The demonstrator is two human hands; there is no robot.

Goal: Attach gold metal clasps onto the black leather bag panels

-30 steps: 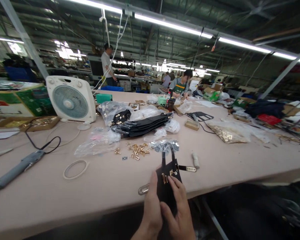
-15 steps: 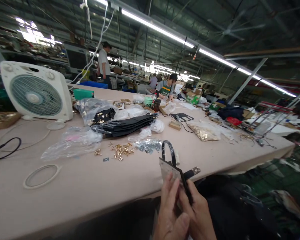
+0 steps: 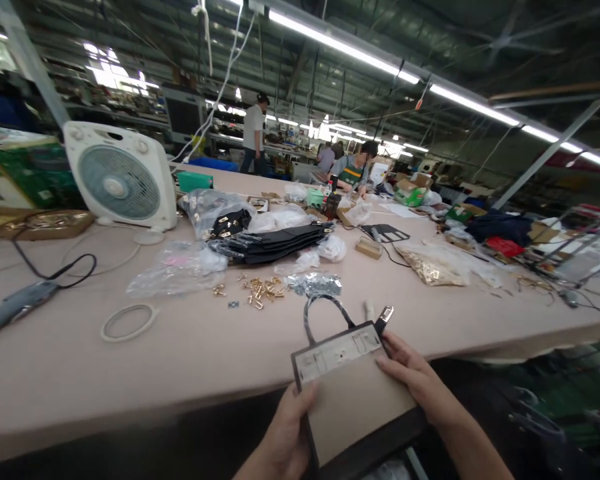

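Note:
Between my hands is a black handbag panel (image 3: 360,407) with a beige backing, a pale strip along its upper edge and a looped black handle standing above it. A short black tab with a metal clasp (image 3: 386,317) sticks up at its right corner. My left hand (image 3: 291,427) grips the left edge, thumb on the beige face. On the right edge, just below the tab, my right hand (image 3: 413,373) is closed with its thumb on the front. Fingers behind the panel are hidden. Beyond it lie gold metal fittings (image 3: 263,291) and small grey metal plates (image 3: 316,285).
A white fan (image 3: 120,179) stands at the left, with a tape roll (image 3: 129,323) and grey corded tool (image 3: 17,308) nearer. Stacked black pieces (image 3: 275,247) lie mid-table among plastic bags. A bag of gold fittings (image 3: 433,267) sits right. A co-worker (image 3: 353,170) works across the table.
The panel has turned from nearly edge-on to show its beige face. My left hand has moved from its face to the left edge; my right hand holds the right edge. The view has shifted left.

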